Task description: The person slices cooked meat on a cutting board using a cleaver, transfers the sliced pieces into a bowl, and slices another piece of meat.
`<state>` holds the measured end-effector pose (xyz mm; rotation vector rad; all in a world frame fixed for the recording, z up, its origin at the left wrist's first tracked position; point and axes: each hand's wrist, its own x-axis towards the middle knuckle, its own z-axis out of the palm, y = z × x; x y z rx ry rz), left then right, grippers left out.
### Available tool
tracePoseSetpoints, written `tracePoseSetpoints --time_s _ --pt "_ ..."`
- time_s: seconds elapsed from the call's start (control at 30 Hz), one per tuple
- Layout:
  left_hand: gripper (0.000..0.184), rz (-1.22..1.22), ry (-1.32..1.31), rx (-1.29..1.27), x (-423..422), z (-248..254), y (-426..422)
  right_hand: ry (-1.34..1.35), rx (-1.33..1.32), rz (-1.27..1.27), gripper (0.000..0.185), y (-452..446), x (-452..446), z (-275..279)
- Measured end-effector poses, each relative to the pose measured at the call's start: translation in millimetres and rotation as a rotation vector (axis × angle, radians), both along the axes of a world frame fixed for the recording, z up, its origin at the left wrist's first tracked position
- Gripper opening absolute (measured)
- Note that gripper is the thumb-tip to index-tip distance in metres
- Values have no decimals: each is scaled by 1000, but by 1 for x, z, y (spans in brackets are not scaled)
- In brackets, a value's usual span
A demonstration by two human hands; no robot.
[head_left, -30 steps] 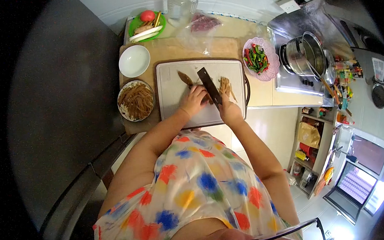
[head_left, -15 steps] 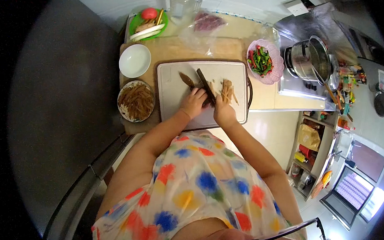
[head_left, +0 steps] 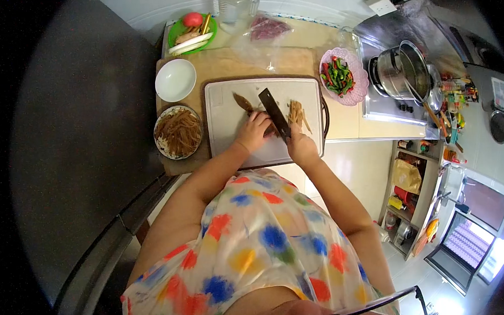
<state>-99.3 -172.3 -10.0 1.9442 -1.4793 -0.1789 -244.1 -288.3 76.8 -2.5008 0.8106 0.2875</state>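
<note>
My right hand (head_left: 301,147) is closed around the handle of a dark cleaver (head_left: 274,113), its wide blade lying slantwise over the white cutting board (head_left: 224,130). With curled fingers, my left hand (head_left: 254,132) presses a brown piece of food to the board just left of the blade; the part under the fingers is hidden. A pointed brown piece, like a bamboo shoot (head_left: 241,101), sticks out beyond those fingers. Light brown cut strips (head_left: 296,112) lie in a pile right of the cleaver. Small bits are scattered near the blade.
Left of the board are a bowl of brown shreds (head_left: 178,132) and a white bowl (head_left: 175,81). A green plate (head_left: 213,31) of vegetables and bagged red meat (head_left: 269,28) are behind. Right stand a pink dish of chopped peppers (head_left: 339,76) and a pot on the stove (head_left: 390,72).
The cleaver has shifted slightly right, away from my left fingers, and its blade face now shows wider. My right hand moved right with it; my left hand stays nearly in place.
</note>
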Motion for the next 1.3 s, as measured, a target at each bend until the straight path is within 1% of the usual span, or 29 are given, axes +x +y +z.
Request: tracePoseSetpoints --time_s 0.13,0.23,0.33,0.43,0.53,0.63,0.73,0.77,0.87,0.97,1.0,1.07,1.17,1.3 --pt "33 -6 -28 36 1 7 1 19 -9 12 36 5 4 6" --pt "32 -18 -30 57 3 5 1 164 33 -18 31 9 17 15" --pt "31 -31 -4 77 5 3 1 194 30 -13 31 10 24 12" --pt "31 -27 6 77 3 0 2 158 62 -25 32 12 26 5" --pt "31 2 -4 49 0 -1 3 63 32 -59 33 16 22 -7" --pt "32 -1 16 38 1 4 2 134 44 -144 38 14 23 2" --pt "33 -4 47 9 1 -1 1 -170 38 -238 51 10 9 -11" --pt "33 -6 69 0 1 -3 1 -100 76 -280 56 7 3 -13" --pt "34 -7 96 -5 1 -4 1 -18 27 -174 54 4 2 2" --pt "35 -19 137 30 1 -5 2 62 39 -39 52 3 0 4" --pt "36 -24 156 46 2 -3 2 54 22 -23 45 3 0 5" --pt "38 -25 110 63 3 0 3 41 -10 10 34 6 1 5" --pt "40 -49 97 64 5 -1 3 5 -27 23 31 7 1 4" --pt "39 -63 110 12 5 -3 1 133 40 -18 31 11 13 12"
